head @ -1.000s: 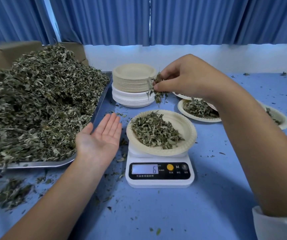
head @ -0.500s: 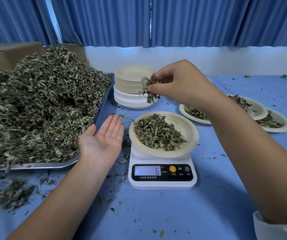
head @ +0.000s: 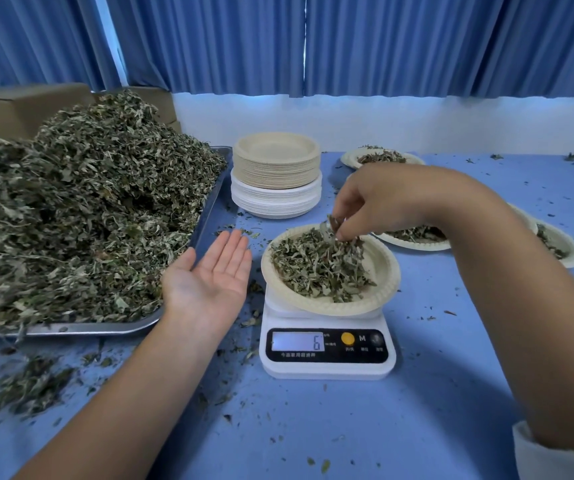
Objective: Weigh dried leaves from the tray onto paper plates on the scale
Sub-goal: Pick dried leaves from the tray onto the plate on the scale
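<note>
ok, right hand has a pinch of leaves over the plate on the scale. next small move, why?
Probably open the right hand and drop its pinch of dried green leaves into the cream paper plate on the white digital scale: the pinch is right at the plate's heap, the display reads 6, and the left hand lies open and empty.

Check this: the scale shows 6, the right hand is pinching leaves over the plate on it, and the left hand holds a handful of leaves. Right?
Not quite. The head view shows the left hand empty, open palm up between the tray and the scale. The scale does show 6, and the right hand pinches leaves over the plate.
</note>
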### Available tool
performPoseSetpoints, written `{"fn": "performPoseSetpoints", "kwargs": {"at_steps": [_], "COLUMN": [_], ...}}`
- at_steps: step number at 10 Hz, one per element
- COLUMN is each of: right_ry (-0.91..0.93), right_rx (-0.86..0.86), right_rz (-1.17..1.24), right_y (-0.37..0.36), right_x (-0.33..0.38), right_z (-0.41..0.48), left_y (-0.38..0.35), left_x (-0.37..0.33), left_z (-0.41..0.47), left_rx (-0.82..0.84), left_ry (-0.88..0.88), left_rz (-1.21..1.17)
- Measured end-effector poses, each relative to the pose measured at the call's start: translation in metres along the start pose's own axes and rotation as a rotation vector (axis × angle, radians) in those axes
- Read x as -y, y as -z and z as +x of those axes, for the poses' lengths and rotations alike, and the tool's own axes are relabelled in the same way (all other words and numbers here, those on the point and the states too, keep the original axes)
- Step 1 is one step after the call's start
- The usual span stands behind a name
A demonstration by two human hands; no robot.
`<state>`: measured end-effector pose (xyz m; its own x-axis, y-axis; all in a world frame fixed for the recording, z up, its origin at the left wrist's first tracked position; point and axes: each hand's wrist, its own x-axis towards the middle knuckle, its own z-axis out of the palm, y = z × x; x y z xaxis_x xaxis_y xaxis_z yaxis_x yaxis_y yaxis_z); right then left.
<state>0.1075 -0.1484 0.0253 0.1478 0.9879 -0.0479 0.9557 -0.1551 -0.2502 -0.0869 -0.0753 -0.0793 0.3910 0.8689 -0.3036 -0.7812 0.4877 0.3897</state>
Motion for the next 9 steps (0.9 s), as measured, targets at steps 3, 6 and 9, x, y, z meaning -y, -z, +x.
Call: {"fn": "performPoseSetpoints", "kwargs": {"at_steps": [3,6,9], "right_ry": [-0.013,0.010,-0.011], "right_rx": [-0.030,-0.203,-0.212], "right_rz": [-0.057,0.076,0.057], "right_y": [-0.004,0.005,0.012], "right_x": [-0.001,-0.005,-0.006], "right_z": [0.002,-0.001,-0.006], "left_y": [0.001,0.001,0.000], "left_x": [0.000,0.000,0.000], "left_z": [0.001,0.001,0.000], "left_rx": [0.001,-0.002,-0.002], "left_ry": [-0.006,-0.004,-0.004], "left_rz": [0.018,0.011,0.012]}}
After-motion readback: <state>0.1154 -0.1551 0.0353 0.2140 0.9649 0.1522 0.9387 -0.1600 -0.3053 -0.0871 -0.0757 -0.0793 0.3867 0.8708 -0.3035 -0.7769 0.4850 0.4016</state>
